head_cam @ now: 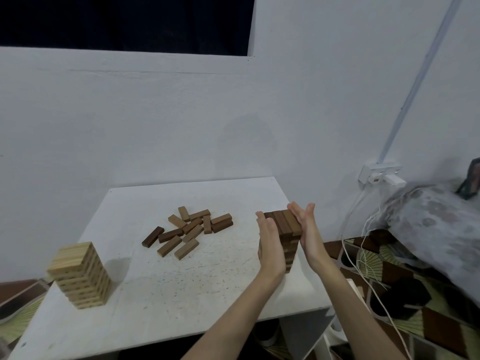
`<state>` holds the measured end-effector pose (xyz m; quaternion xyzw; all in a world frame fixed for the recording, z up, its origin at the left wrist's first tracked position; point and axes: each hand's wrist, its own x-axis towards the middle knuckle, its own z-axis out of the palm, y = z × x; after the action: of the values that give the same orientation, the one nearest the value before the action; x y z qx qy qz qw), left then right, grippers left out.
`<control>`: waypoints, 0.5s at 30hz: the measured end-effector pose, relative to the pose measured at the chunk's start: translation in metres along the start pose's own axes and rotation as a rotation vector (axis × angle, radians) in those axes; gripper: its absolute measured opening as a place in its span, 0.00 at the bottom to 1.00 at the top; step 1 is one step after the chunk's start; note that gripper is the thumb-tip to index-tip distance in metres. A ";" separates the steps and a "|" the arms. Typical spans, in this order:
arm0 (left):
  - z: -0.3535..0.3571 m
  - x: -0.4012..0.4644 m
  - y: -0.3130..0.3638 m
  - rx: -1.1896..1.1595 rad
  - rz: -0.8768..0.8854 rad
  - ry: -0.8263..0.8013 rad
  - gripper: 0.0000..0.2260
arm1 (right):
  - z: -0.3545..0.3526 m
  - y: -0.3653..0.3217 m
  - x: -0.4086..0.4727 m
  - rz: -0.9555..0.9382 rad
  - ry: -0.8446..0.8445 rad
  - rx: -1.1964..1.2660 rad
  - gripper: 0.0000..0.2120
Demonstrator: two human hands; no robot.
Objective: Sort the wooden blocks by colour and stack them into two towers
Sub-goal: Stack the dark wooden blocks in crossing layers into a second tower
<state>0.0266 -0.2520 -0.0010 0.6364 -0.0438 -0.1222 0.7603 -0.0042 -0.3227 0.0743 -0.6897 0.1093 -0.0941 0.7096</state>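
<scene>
While both hands stand flat against the dark tower — the left hand on its near-left face, the right hand on its far-right face — the fingers are straight and released, pressing rather than curling round anything. That suits the job: a tower of loose wooden blocks is stiff block by block but only held together by its own weight, so I judge it easily knocked askew, and best squared up by even pressure from two opposite sides, as here, not by lifting.

Taking the dark tower as the landmark, it stands near the right edge of the white table. Well to its left, about mid-table, lies the loose pile of brown blocks, some touching or overlapping, one dark block lying a little apart at the pile's left. Farther left again, near the table's front-left corner, stands the pale tower, untouched.

By count: two towers, one pale and one dark; roughly thirteen loose blocks, though overlaps make the exact figure uncertain. No pale blocks lie loose that I can see, so the pale tower looks finished. Each single block should be light, rigid and smooth-sided — easiest pinched across its long narrow faces near the middle.
</scene>
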 end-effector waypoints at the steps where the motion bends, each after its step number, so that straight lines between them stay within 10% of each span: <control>1: 0.001 -0.001 0.002 0.004 -0.002 -0.004 0.33 | 0.000 0.000 0.000 0.001 0.001 -0.009 0.54; 6: 0.005 -0.013 0.017 -0.028 0.000 0.021 0.34 | -0.002 -0.001 0.000 0.000 -0.044 -0.050 0.58; 12: -0.024 -0.033 0.092 0.155 0.162 -0.003 0.33 | -0.037 -0.026 0.011 -0.101 -0.096 -0.222 0.27; 15: -0.047 -0.023 0.117 0.618 0.221 -0.140 0.39 | -0.058 -0.050 0.019 -0.147 -0.305 -0.734 0.41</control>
<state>0.0302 -0.1830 0.1068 0.8184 -0.1997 -0.0633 0.5351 -0.0014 -0.3849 0.1226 -0.9093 -0.0207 0.0041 0.4156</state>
